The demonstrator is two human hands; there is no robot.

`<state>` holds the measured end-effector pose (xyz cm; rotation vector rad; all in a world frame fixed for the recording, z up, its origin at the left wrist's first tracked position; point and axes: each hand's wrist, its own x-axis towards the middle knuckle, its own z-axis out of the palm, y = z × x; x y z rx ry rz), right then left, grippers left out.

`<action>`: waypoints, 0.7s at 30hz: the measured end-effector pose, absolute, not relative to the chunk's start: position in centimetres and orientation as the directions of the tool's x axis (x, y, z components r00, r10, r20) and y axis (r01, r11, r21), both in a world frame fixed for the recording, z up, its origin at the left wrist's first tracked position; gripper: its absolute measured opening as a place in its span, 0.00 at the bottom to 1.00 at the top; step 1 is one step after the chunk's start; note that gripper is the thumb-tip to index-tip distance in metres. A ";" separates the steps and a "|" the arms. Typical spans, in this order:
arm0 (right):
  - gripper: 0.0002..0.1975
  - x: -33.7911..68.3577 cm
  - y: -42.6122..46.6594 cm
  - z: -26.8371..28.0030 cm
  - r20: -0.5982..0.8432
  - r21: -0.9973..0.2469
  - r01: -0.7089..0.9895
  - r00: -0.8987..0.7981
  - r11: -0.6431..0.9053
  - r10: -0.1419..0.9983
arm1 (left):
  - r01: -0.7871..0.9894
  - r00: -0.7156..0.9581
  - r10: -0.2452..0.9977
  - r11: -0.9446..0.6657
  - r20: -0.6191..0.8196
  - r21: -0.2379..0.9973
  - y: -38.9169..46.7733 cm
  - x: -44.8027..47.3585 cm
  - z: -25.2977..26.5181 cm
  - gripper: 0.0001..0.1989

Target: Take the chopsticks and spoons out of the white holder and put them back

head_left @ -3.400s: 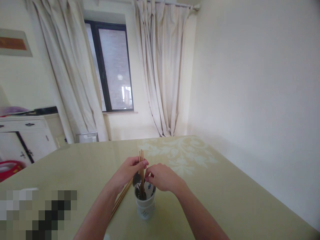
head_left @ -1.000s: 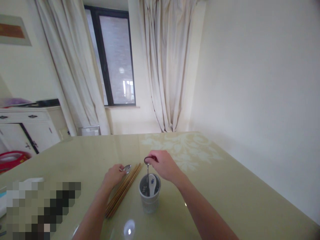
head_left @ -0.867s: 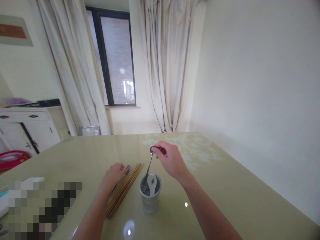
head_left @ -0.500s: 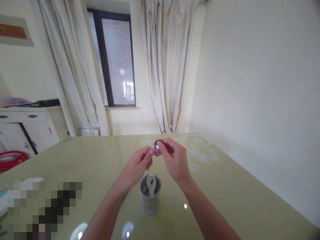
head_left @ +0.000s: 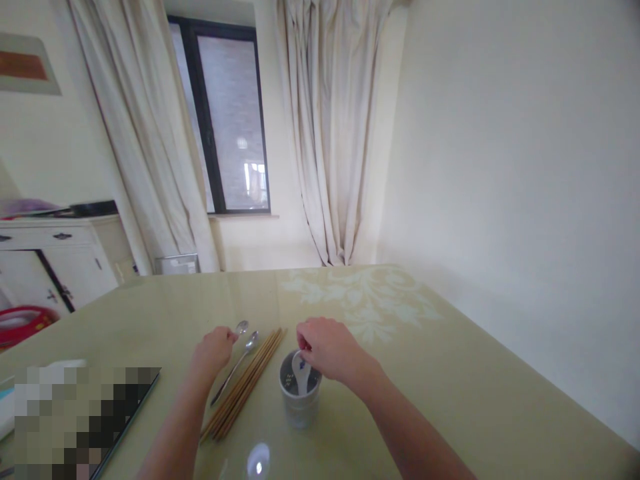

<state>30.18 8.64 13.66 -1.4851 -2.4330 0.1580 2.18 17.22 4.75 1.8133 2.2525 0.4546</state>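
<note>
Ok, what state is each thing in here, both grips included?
Left grip: closed on one metal spoon
Right grip: closed on the white spoon, at its top
White spoon: standing in the cup, bowl up
Cup: upright
Other metal spoon: lying on the table
Chopsticks: lying bunched
Curtains: drawn apart
Window: looks shut

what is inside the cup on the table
A white spoon with a blue mark stands bowl end up in the cup, its top at the right hand. The cup's wall hides the spoon's lower end and anything at the bottom.
</note>
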 end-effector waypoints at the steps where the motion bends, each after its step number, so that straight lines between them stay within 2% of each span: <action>1: 0.03 30.1 8.6 13.7 0.183 -0.237 0.853 -0.432 0.466 0.883 | 0.914 -0.227 0.974 0.204 0.026 0.352 17.2 2.2 4.2 0.13; 4: 0.04 30.4 8.4 14.2 0.194 -0.239 0.845 -0.442 0.479 0.876 | 0.922 -0.224 0.974 0.208 0.012 0.327 17.3 2.3 3.2 0.10; 6: 0.05 31.0 8.3 14.8 0.220 -0.285 0.825 -0.439 0.488 0.871 | 0.927 -0.200 0.980 0.190 -0.003 0.323 17.4 2.4 2.7 0.10; 12: 0.04 34.1 8.3 17.3 0.390 -0.597 0.611 -0.343 0.519 0.854 | 0.929 -0.110 0.994 0.111 -0.022 0.354 17.6 3.6 2.4 0.09; 15: 0.04 34.6 8.4 17.8 0.495 -0.670 0.520 -0.220 0.530 0.841 | 0.916 -0.038 0.999 0.043 -0.019 0.398 17.5 4.5 3.1 0.07; 18: 0.04 33.5 8.5 17.5 0.540 -0.676 0.516 -0.138 0.526 0.830 | 0.900 0.009 0.999 -0.026 0.040 0.434 17.2 5.7 5.2 0.12; 21: 0.04 31.8 8.7 16.5 0.553 -0.670 0.534 -0.103 0.516 0.826 | 0.820 0.089 0.974 -0.189 0.206 0.540 16.0 7.7 8.7 0.22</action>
